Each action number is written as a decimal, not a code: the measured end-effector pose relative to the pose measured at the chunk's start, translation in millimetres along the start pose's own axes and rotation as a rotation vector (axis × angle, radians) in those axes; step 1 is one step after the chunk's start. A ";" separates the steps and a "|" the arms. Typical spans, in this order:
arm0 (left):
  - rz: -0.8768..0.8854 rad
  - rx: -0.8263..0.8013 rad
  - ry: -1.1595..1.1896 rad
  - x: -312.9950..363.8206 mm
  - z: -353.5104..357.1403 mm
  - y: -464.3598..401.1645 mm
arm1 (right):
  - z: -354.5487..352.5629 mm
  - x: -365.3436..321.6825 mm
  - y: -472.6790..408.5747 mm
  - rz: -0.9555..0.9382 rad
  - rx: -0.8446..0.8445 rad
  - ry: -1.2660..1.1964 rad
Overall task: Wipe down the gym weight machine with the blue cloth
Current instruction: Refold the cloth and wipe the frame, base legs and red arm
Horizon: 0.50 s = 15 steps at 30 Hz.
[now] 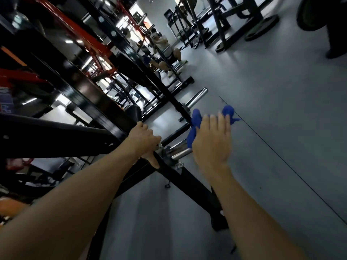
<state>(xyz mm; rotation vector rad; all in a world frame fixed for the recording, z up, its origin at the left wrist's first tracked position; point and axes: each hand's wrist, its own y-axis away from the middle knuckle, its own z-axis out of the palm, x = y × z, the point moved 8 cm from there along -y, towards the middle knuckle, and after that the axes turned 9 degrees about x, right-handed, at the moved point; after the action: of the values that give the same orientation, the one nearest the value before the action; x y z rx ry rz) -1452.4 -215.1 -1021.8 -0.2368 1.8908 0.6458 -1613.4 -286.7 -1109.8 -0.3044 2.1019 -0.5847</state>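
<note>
Grey gym floor [272,128], black machine base bar [197,186] resting on it, weight plates [262,28] standing far off

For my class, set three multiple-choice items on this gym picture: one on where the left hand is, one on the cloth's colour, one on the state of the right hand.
1. Where is the left hand?
A. flat on the floor
B. on the black frame bar of the machine
C. on a weight plate

2. What colour is the cloth?
A. red
B. white
C. blue

3. What is the right hand doing?
A. holding the cloth
B. hanging empty
C. gripping a dumbbell

Answers: 1 B, its thumb and fingers wrap the black bar. 2 C, blue folds show beyond the fingers. 3 A, the cloth bunches under and around that hand, near the chrome peg.
</note>
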 end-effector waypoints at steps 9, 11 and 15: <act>-0.015 -0.016 -0.012 6.3 -2.5 2.7 | 38.3 23.8 82.6 0.670 -0.001 -1.034; -0.023 0.004 -0.027 10.1 -1.4 2.6 | 69.5 -10.2 109.2 0.644 -0.186 -0.956; -0.009 0.086 -0.073 12.8 2.9 7.5 | 105.0 -51.4 130.3 0.703 -0.417 -1.066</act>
<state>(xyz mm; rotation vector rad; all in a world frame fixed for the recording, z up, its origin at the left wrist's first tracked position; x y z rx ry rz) -1458.7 -205.6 -1031.7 -0.1639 1.8413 0.5582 -1497.1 -183.8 -1190.5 -0.0498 1.1227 0.3974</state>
